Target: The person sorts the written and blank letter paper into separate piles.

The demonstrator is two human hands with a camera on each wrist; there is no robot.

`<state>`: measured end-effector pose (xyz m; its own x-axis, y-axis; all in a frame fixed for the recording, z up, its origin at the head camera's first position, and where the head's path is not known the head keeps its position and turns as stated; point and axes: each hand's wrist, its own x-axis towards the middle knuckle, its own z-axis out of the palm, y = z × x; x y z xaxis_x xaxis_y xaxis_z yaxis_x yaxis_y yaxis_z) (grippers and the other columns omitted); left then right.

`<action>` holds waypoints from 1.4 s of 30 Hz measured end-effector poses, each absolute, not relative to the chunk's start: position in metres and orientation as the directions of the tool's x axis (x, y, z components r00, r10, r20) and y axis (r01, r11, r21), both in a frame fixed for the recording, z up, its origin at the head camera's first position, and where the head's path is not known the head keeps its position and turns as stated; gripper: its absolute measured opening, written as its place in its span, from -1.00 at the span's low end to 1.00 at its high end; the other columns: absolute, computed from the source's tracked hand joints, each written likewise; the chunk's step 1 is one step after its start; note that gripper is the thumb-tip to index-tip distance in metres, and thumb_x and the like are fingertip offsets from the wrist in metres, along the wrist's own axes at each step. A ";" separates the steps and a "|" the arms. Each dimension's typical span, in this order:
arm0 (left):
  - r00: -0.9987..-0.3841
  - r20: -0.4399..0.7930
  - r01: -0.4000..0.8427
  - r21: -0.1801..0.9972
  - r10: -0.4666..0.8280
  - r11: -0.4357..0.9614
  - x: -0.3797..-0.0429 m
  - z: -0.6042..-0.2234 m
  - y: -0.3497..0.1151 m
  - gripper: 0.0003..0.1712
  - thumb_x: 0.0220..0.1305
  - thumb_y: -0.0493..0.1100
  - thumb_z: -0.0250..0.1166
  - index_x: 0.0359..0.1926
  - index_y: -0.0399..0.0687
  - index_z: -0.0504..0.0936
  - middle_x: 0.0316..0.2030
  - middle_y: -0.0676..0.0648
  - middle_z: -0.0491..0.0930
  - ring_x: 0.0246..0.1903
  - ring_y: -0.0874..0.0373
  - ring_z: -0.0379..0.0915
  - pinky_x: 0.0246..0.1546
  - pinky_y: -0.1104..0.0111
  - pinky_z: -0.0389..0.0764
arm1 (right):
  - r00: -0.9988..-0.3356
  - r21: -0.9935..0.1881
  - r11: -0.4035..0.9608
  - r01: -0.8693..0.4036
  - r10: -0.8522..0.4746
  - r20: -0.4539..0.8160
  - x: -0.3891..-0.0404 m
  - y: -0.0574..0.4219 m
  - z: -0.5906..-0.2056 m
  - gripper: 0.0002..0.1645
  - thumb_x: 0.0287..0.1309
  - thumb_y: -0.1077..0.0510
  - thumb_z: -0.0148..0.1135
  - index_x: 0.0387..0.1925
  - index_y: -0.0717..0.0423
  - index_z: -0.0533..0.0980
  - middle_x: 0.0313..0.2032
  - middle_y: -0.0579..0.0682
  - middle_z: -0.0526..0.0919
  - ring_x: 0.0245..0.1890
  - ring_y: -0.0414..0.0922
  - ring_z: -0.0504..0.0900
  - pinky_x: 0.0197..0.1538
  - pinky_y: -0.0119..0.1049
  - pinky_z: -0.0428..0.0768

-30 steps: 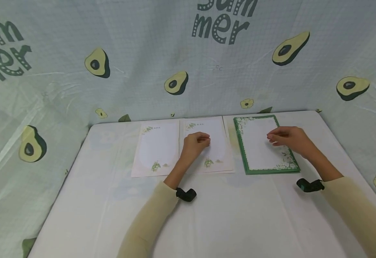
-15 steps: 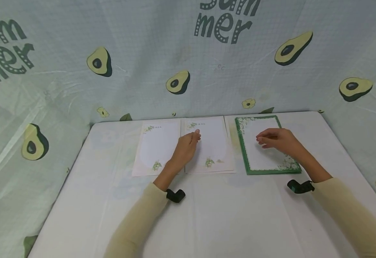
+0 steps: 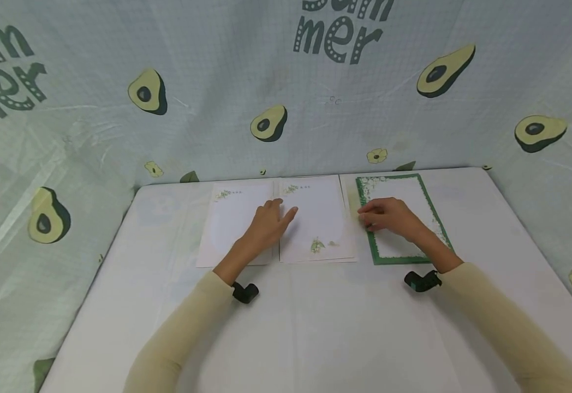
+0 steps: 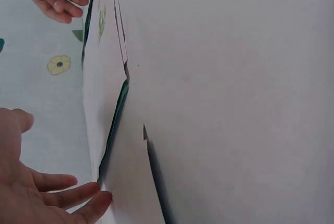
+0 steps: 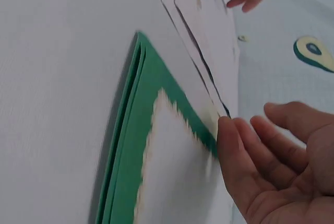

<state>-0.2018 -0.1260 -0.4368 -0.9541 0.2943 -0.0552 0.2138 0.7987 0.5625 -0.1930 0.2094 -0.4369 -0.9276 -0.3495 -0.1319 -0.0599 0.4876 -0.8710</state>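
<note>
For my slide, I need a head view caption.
At a white table, left hand over pale floral sheets, right hand over a green-bordered sheet.

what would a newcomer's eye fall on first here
Likely the stack of green-bordered paper, at the right of the white table, with the right hand at its left edge. Then perhaps the avocado-print backdrop behind, and the left hand over the pale floral sheets.

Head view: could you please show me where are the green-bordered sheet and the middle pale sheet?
Green-bordered sheet (image 3: 412, 195), head view: its upper white area.
Middle pale sheet (image 3: 316, 218), head view: its blank centre.
</note>
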 end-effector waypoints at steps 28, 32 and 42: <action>-0.971 -0.086 0.091 0.728 0.222 0.680 -0.224 -0.443 -0.140 -0.58 0.42 -0.19 0.32 0.17 -0.38 0.59 0.02 -0.27 0.65 0.06 -0.08 0.60 -0.07 0.22 0.69 | -0.935 -0.837 0.509 0.202 -0.155 -0.320 -0.215 0.166 -0.441 -0.56 0.40 0.26 0.24 0.23 0.38 0.51 0.04 0.32 0.65 -0.24 -0.15 0.77 -0.13 -0.32 0.77; -0.975 -0.060 0.104 0.729 0.215 0.677 -0.224 -0.437 -0.137 -0.60 0.40 -0.21 0.34 0.15 -0.38 0.62 -0.01 -0.26 0.69 0.03 -0.08 0.64 -0.09 0.22 0.72 | -0.934 -0.834 0.507 0.218 -0.139 -0.329 -0.213 0.165 -0.440 -0.55 0.41 0.27 0.22 0.25 0.38 0.49 0.06 0.32 0.63 -0.24 -0.16 0.76 -0.13 -0.32 0.77; -0.978 -0.063 0.075 0.784 0.200 0.616 -0.226 -0.437 -0.134 -0.60 0.37 -0.28 0.35 0.17 -0.34 0.61 -0.05 -0.25 0.68 -0.03 -0.07 0.66 -0.12 0.29 0.75 | -0.928 -0.854 0.461 0.241 -0.147 -0.342 -0.207 0.165 -0.436 -0.52 0.43 0.29 0.19 0.30 0.36 0.43 0.07 0.30 0.58 -0.16 -0.08 0.74 -0.08 -0.28 0.77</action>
